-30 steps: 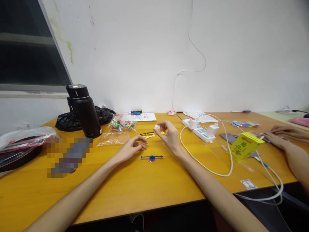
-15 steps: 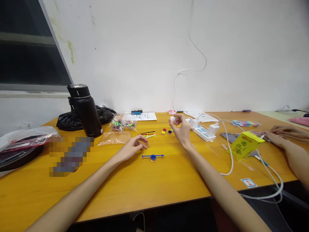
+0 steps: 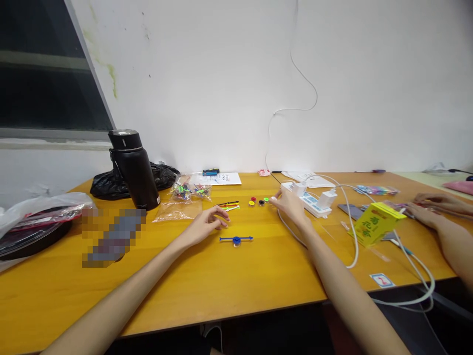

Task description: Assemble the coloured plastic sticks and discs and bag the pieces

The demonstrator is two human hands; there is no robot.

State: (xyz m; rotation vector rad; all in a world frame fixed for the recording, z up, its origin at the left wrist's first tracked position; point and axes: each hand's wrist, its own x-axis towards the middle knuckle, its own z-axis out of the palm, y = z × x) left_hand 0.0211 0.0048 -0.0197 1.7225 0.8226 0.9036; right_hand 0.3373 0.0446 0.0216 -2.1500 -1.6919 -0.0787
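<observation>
Right hand (image 3: 291, 206) is lying low on the table (image 3: 229, 281), fingers bunched and reaching left, tips just beside the green disc (image 3: 266, 199). Fingertips are too small to read here, so I cannot tell whether they are pinching anything or are bare. Heel of the hand is sitting just beside the white power strip (image 3: 310, 201).

Left hand (image 3: 204, 225) is resting slack on the wood, fingers loosely curled, gripping nothing, near the thin coloured sticks (image 3: 227, 206).

Green disc is lying flat at the right end of a short cluster, with a black disc (image 3: 261, 202), a red one (image 3: 253, 199) and a yellow one (image 3: 252, 203) alongside.

Blue spinner piece (image 3: 236, 239), a hub with a rod through it, is lying between my two hands, untouched.
</observation>
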